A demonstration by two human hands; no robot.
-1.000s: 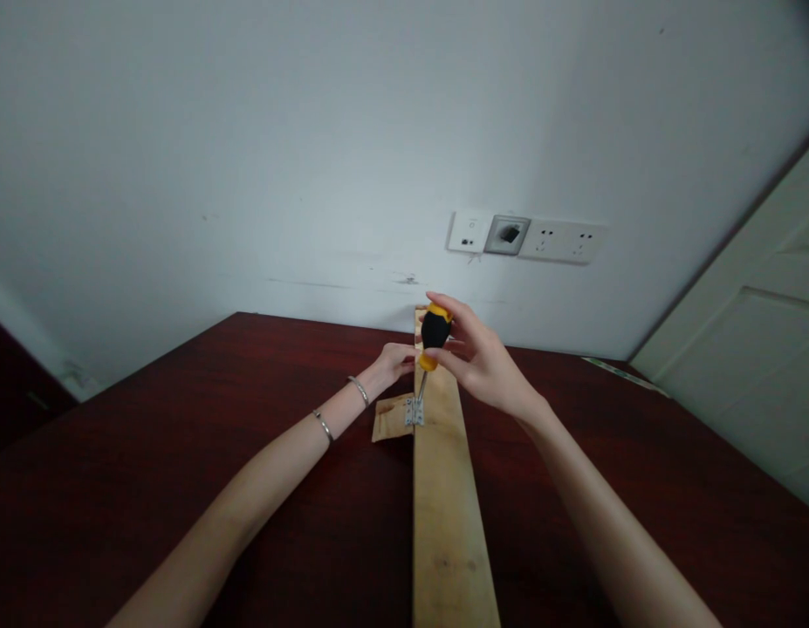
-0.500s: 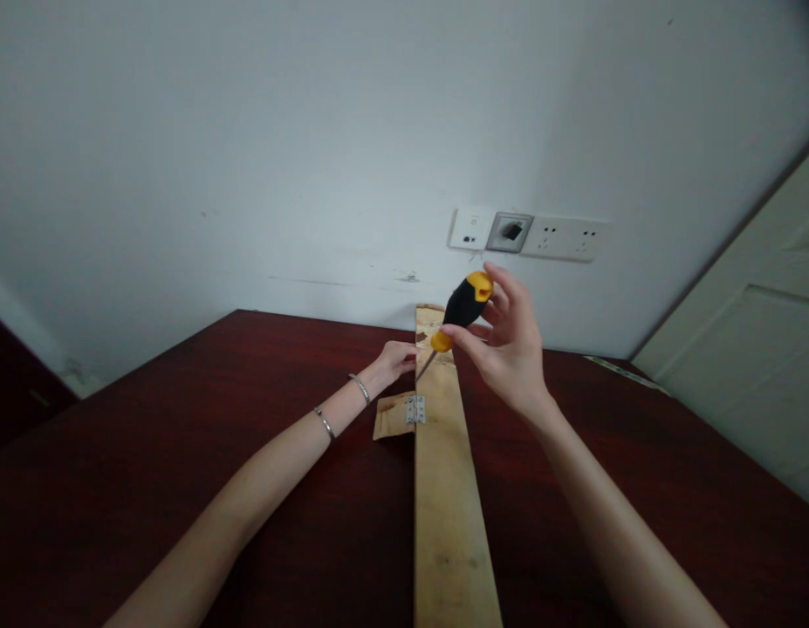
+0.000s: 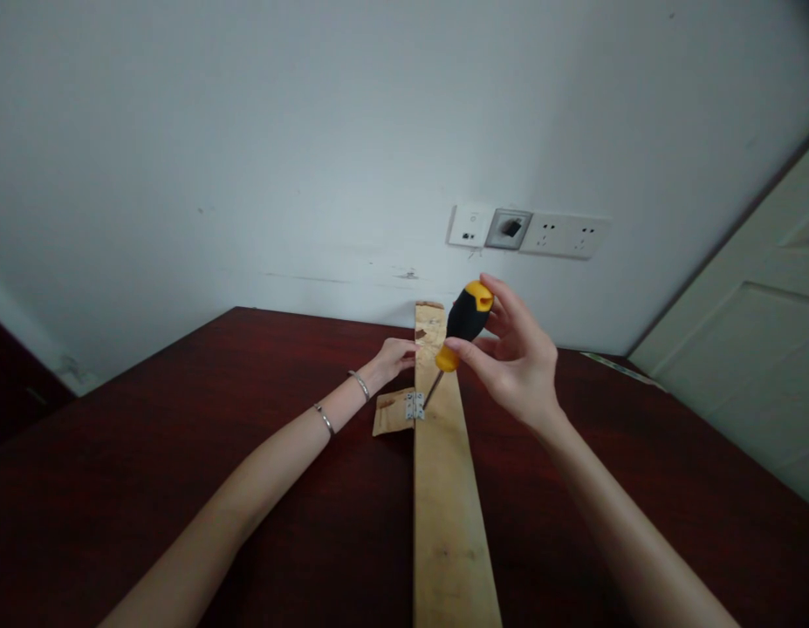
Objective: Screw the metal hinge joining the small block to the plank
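A long wooden board (image 3: 449, 515) runs from the front up toward the wall. A small metal hinge (image 3: 420, 407) joins its left edge to a short wooden piece (image 3: 389, 416). My left hand (image 3: 397, 356) grips the board's left edge beyond the hinge, its far fingers partly hidden. In my right hand (image 3: 518, 358) is a screwdriver (image 3: 468, 316) with a black and yellow handle, held between thumb and fingers. Its shaft slants down to the left, and the tip is at the right leaf of the hinge; whether it sits in a screw head I cannot tell.
The board lies on a dark red tabletop (image 3: 299, 541) whose back edge meets a white wall (image 3: 279, 157). Sockets and switches (image 3: 565, 235) are set in the wall, one with a black plug. A pale panelled door (image 3: 764, 349) stands at the right. A thin strip (image 3: 623, 371) lies near the back right.
My right hand has brought the screwdriver down and slightly right, so its tip has gone from above the board's left edge to the hinge. My left hand stays on the board.
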